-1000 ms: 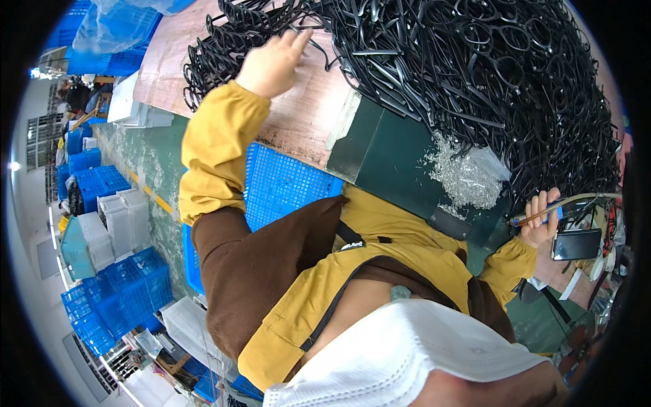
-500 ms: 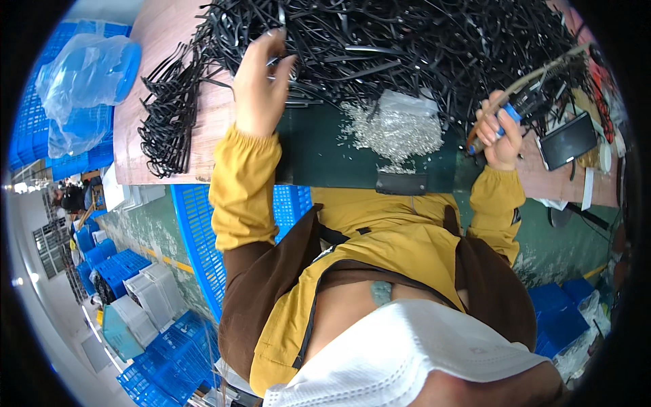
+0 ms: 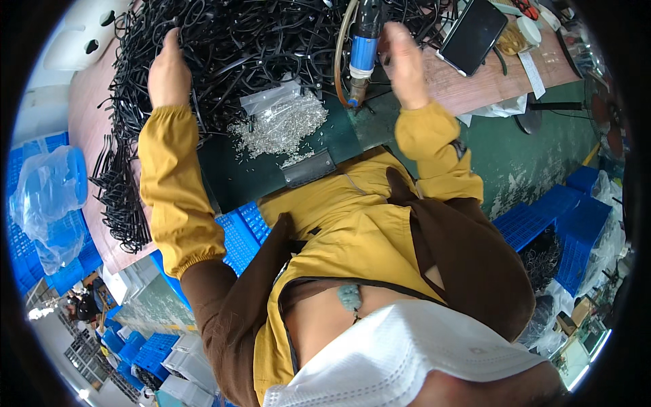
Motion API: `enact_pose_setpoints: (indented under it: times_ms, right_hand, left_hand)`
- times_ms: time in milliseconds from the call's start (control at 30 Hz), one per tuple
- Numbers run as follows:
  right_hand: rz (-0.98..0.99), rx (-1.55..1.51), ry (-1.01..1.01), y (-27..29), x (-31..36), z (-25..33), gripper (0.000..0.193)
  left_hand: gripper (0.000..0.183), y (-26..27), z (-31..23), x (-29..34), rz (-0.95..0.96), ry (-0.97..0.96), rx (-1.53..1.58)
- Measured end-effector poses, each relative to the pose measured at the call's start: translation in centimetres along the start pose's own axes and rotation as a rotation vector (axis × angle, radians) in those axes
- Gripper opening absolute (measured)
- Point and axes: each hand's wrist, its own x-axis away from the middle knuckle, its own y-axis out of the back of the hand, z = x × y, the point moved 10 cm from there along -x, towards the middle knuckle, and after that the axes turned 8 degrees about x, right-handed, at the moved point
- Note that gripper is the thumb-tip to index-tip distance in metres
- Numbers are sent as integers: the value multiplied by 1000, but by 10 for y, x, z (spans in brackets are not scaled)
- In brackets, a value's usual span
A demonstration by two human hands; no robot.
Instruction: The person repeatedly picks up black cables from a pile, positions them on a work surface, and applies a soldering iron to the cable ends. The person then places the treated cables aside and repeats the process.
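Observation:
A large heap of thin black eyeglass parts covers the back of the table. Over its left side my left hand is stretched out, with nothing visible in it. My right hand is open and slightly blurred, just right of a blue and black power screwdriver. The tool stands tip down, apart from the palm, with a brownish hose beside it. Between my hands, a clear plastic bag lies by a spread of tiny silver metal pieces on the dark green mat.
A row of black temples lies at the table's left edge. At right are a dark-screened phone and a lidded jar. A dark holder sits at the mat's front edge. Blue crates stand below the table.
The view has turned, shifting the table contents left. My right hand has let go of the screwdriver, which now stands upright. My left hand has straightened over the heap.

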Motion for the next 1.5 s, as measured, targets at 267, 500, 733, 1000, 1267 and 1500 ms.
enact_pose_setpoints:
  times_ms: [267, 500, 733, 1000, 1267, 1500]
  right_hand:
    - [-418, 1332, 265, 58, -103, -32, 65]
    - [-259, 1177, 254, 3, -74, -27, 61]
    - [-66, 973, 254, -13, -76, 3, 51]
    - [113, -139, -271, 28, -99, -109, 27]
    - [-357, -465, -407, 90, -28, -66, 24]
    - [-561, -263, -327, 91, -3, -77, 27]
  left_hand:
    - [42, 15, 222, 94, -261, 672, -100]
    - [44, -24, 229, 133, -359, 781, 362]
    - [39, -35, 165, 138, -270, 825, 318]
    - [32, 53, 81, 189, -530, 658, 848]
    - [55, 20, 27, 267, -497, 1032, 1795]
    - [26, -54, 80, 264, -774, 1224, 2028]
